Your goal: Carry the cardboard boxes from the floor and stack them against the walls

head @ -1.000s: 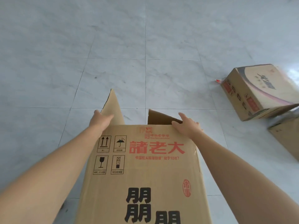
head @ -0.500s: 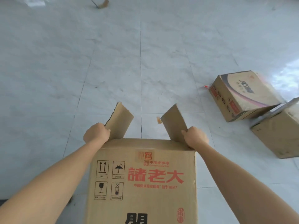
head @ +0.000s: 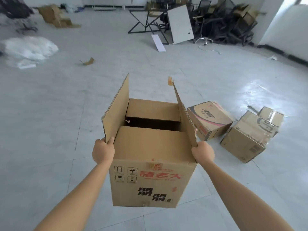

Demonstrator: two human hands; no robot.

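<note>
Fingers of left hand (head: 103, 151) and right hand (head: 203, 151) mostly hidden behind box (head: 152, 164) flaps — box interior too dark to read, far chair pile (head: 225, 22) blurred.

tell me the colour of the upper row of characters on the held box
Red characters on the box, head view.

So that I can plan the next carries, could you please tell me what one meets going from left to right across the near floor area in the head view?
From the left: left hand → open cardboard box gripped by both hands → right hand → printed box on the floor → taped brown box.
</note>
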